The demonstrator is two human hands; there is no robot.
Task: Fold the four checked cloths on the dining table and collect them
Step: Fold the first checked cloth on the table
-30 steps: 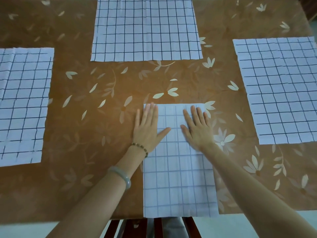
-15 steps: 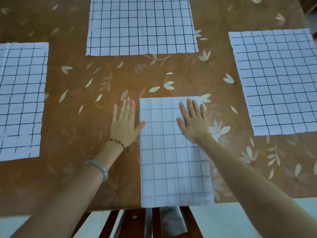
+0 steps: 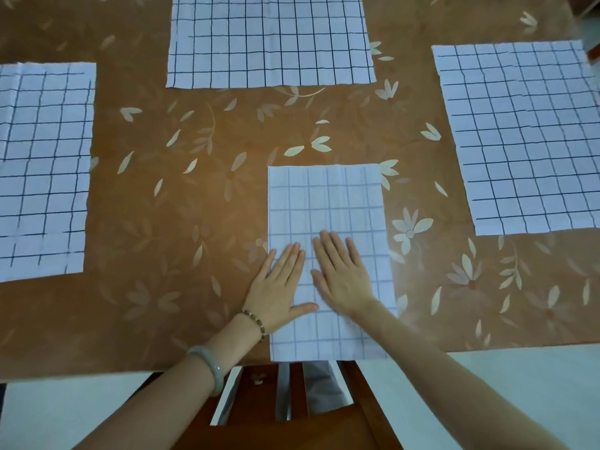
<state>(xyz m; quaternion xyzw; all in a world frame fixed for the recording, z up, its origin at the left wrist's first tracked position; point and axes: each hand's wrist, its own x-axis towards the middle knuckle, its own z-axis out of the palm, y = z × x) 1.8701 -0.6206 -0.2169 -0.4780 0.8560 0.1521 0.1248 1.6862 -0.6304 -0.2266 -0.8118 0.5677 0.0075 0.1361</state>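
Note:
A white checked cloth (image 3: 328,203), folded into a narrow upright rectangle, lies at the near middle of the table. My left hand (image 3: 279,290) lies flat with straight fingers across its left edge, thumb on the cloth. My right hand (image 3: 344,274) presses flat on its lower middle. Three more checked cloths lie spread out: one at the far middle (image 3: 269,40), one on the left (image 3: 42,167), one on the right (image 3: 526,131).
The table (image 3: 181,222) has a brown covering with pale leaf and flower prints. Its near edge runs just below the folded cloth. A dark wooden chair (image 3: 292,414) stands under that edge, in front of me, over a pale floor.
Both hands have slid down the folded cloth from its upper part toward me. The left hand went off to the cloth's left side, then came back onto its left edge.

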